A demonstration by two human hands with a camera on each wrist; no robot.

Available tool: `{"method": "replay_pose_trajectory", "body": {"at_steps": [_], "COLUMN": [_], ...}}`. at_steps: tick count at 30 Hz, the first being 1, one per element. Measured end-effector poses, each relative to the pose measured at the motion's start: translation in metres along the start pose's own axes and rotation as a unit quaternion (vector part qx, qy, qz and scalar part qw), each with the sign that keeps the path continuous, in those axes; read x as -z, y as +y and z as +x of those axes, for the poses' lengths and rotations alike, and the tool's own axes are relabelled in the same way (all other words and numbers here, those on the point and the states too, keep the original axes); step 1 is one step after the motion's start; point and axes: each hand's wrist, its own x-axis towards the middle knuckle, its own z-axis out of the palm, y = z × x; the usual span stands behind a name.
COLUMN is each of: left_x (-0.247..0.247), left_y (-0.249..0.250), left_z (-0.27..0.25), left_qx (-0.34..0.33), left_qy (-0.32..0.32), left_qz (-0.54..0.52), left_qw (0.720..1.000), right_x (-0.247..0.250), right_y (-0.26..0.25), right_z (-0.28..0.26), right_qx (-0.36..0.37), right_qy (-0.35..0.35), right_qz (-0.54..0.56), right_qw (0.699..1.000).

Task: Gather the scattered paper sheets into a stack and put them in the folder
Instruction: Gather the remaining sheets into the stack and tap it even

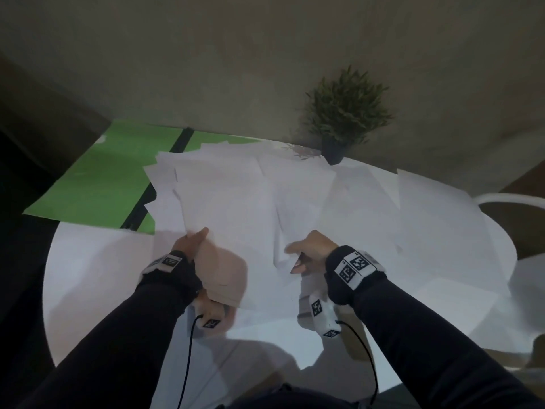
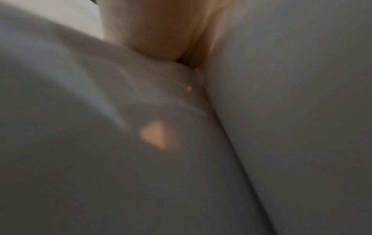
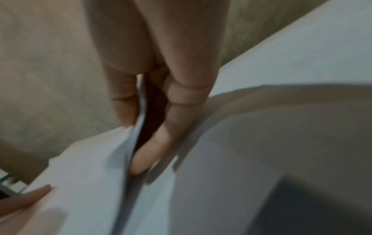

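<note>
White paper sheets (image 1: 236,202) on a white surface (image 1: 94,276), a green folder (image 1: 97,178) with black spine, black sleeves (image 1: 427,335), black-and-white checked wrist tags (image 1: 355,267)

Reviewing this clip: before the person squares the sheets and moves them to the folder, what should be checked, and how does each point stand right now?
1. Left hand grips the white paper sheets: ok, thumb on top of their near edge.
2. Right hand grips sheets: ok, the right wrist view shows an edge pinched between fingers.
3. Sheets squared into one stack: not ok, they are fanned and overlapping.
4. Green folder open and flat: ok, but sheets overlap its right half.
5. All sheets gathered: not ok, some lie spread to the right on the round white table.
6. Small potted plant clear of the sheets: cannot tell.
</note>
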Motion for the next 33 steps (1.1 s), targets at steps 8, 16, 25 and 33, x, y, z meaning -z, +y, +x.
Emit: {"method": "replay_pose_trajectory", "body": {"at_steps": [8,16,25,33], "left_x": [-0.001,-0.002,-0.003,-0.006], "left_y": [-0.001,0.000,0.000,0.000], "left_z": [0.000,-0.001,-0.004,-0.009], "left_qx": [0.003,0.010,0.010,0.006], "left_qy": [-0.002,0.008,0.003,-0.001], "left_qz": [-0.009,-0.027,-0.038,-0.037], "left_qw": [1.000,1.000,0.999,0.999], "right_x": [0.060,0.040,0.040,0.027], "right_y": [-0.007,-0.004,-0.002,-0.034], "right_z": [0.019,0.007,0.052,0.030], "right_qx": [0.122,0.013,0.088,0.201], "right_qy": [0.204,-0.080,0.167,0.229], "right_qz": [0.098,-0.142,0.020,-0.060], "right_qw": [0.966,0.987,0.982,0.950]}}
